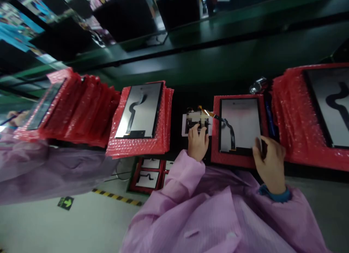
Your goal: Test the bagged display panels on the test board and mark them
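Presently on the dark worktop (177, 100):

1. Grey rectangular display panel (241, 118), face down on a red bubble-wrap sheet (216, 153), just right of centre. A black ribbon cable (231, 131) runs from it leftward to item 2.
2. Small white fixture carrying a dark circuit board (196, 119), just beside the sheet.
3. Left hand (197, 144): fingers close together, laid flat on the board.
4. Right hand (269, 162): fingers curled at the panel's near right corner, touching it; whether they pinch the edge cannot be told.
5. Further panel on stacked red bubble wrap (141, 111), to the left.

Risks, as judged:
- The panel and board are tied together by the cable, so sliding either one alone could strain or kink it.
- Heavy pressure from the left fingers could shift the board in its fixture.
- Bare fingertips may smear the panel's surface.
- A lift by one corner could tip the panel off its sheet.

Writing: none legible on the panels or board. A green floor sign (65, 202) shows an arrow only.
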### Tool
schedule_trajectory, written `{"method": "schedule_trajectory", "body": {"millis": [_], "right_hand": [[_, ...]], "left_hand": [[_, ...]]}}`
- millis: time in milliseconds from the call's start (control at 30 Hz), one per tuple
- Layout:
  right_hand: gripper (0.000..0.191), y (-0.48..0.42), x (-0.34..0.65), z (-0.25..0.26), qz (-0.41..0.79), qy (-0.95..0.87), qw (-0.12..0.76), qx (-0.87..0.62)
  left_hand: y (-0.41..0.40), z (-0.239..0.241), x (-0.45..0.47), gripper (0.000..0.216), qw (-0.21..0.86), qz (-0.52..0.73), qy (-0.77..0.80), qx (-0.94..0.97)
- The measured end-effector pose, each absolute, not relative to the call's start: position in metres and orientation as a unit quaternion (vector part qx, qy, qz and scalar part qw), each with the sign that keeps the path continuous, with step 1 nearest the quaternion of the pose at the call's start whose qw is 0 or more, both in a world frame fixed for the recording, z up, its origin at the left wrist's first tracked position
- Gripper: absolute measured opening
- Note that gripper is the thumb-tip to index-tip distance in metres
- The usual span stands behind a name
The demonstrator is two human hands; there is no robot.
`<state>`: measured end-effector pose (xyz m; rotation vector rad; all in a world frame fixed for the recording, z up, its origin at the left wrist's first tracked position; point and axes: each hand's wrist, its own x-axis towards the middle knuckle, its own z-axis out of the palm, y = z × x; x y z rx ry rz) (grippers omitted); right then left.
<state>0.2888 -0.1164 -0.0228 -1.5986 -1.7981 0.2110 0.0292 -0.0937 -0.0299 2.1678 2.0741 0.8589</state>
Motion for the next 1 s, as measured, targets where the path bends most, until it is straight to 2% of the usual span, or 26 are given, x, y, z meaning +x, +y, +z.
{"method": "schedule_trajectory", "body": {"millis": [133,367,733,867,1000], "right_hand": [[0.039,-0.116,0.289,-0.024,0.098,-0.669,0.357,-0.645],[0.034,-0.120,0.285,-0.020,0.080,-0.665,0.355,-0.652],[0.036,-0.123,0.286,-0.017,0.112,-0.649,0.341,-0.670],[0.041,-0.124,0.288,-0.014,0.138,-0.644,0.339,-0.672],[0.046,-0.126,0.290,-0.009,0.177,-0.635,0.338,-0.671]], "left_hand": [[-0.095,-0.026,0.032,0.025,0.012,0.258,0.683,0.683],[-0.096,-0.017,0.035,0.046,0.023,0.191,0.684,0.704],[-0.091,-0.014,0.035,0.048,0.008,0.140,0.692,0.708],[-0.092,-0.015,0.033,0.046,0.015,0.168,0.690,0.704],[-0.106,-0.011,0.042,0.043,0.013,0.295,0.636,0.713]]}}
